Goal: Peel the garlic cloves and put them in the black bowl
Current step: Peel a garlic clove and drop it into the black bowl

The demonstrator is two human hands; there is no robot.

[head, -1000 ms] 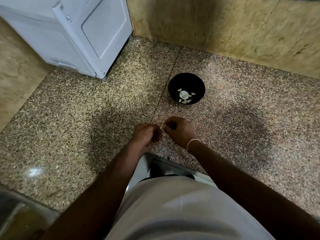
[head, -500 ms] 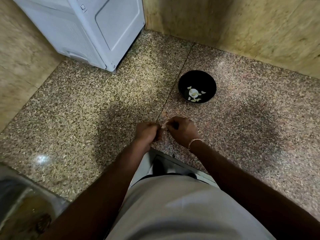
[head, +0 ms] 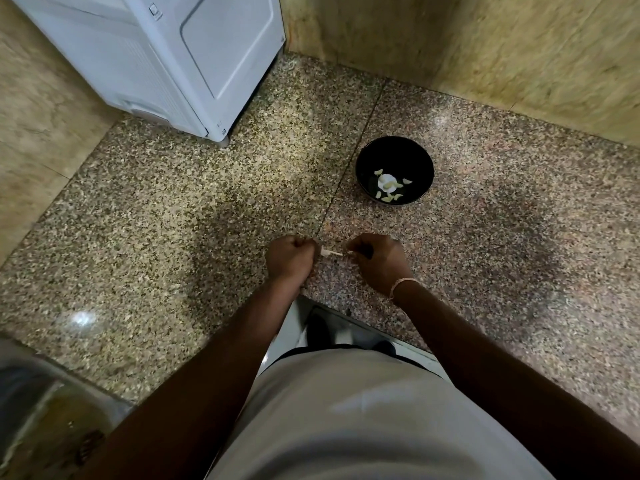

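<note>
both hands [head: 332,258] pinch garlic skin [head: 331,252] between them, near black bowl [head: 394,169].

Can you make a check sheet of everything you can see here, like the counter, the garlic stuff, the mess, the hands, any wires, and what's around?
Surface: speckled granite counter, with a seam running toward the hands.
Job's things: black bowl on the counter beyond the hands, with pale garlic pieces inside; a thin pale garlic strip stretches between the two hands.
Clutter: nothing seen on the counter itself.
Hands: left hand and right hand both curled, each pinching an end of the strip; a thread band on the right wrist.
Cables: nothing seen.
Surroundings: white appliance at the back left, tan stone wall behind, a blurred sink-like basin at the lower left.
</note>
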